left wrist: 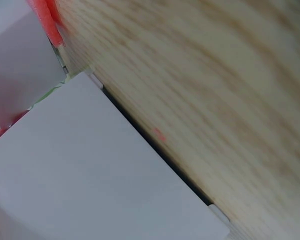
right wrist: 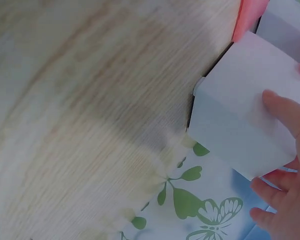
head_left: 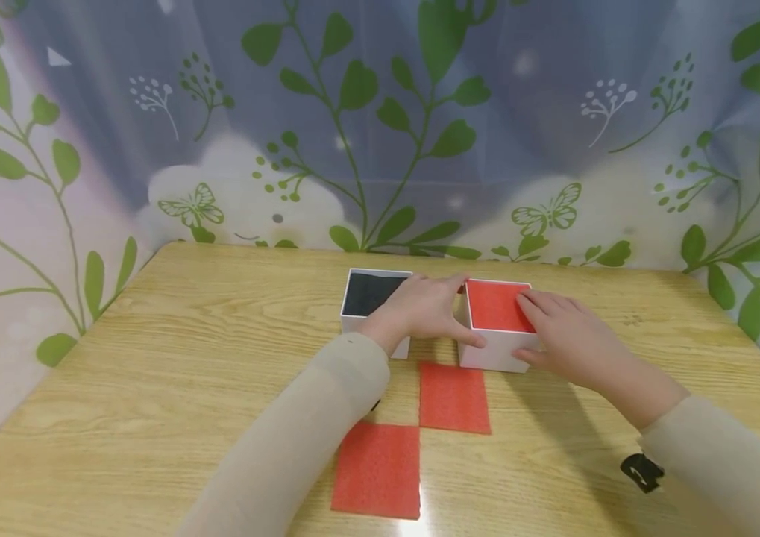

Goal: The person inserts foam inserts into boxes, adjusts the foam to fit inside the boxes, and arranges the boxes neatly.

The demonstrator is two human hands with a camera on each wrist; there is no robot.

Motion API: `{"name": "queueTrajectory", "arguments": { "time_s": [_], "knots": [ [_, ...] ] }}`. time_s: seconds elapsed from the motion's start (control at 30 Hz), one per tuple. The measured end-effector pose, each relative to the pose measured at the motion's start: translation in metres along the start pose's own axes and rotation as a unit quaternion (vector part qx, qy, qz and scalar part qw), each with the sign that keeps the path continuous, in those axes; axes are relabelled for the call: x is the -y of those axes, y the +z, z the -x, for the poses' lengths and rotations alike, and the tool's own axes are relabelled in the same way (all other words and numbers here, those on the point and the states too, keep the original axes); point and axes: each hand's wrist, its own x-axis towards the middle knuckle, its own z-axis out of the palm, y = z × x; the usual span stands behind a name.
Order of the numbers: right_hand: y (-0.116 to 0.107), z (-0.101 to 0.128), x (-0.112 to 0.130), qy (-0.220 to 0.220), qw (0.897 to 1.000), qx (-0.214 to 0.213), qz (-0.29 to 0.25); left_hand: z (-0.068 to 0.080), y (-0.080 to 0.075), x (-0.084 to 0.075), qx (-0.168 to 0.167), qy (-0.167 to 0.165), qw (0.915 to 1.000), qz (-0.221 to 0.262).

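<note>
Two white boxes, two loose red foam sheets, two hands.

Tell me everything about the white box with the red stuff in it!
The white square box with red foam inside looks like smooth card, open at the top, upright on the wooden table. Red foam fills its top. The left hand grips its left side; the right hand rests fingers on the foam, thumb against the front.

White box with red foam inside stands upright beside a black-lined white box
</note>
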Motion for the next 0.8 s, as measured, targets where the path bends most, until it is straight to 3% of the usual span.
{"name": "queueTrajectory", "arguments": {
  "time_s": [0.2, 0.6, 0.8],
  "knots": [
    [0.0, -0.008, -0.001, 0.008, 1.0, 0.004, -0.028, -0.002, 0.001, -0.001, 0.0, 0.004, 1.0, -0.005],
    [0.004, -0.042, 0.011, -0.053, 0.992, -0.001, -0.117, 0.0, 0.001, 0.002, 0.002, 0.007, 0.9999, -0.012],
    [0.018, -0.044, 0.01, -0.056, 0.993, -0.035, -0.093, 0.0, 0.0, 0.002, -0.001, 0.011, 0.9999, -0.007]
  ]
}}
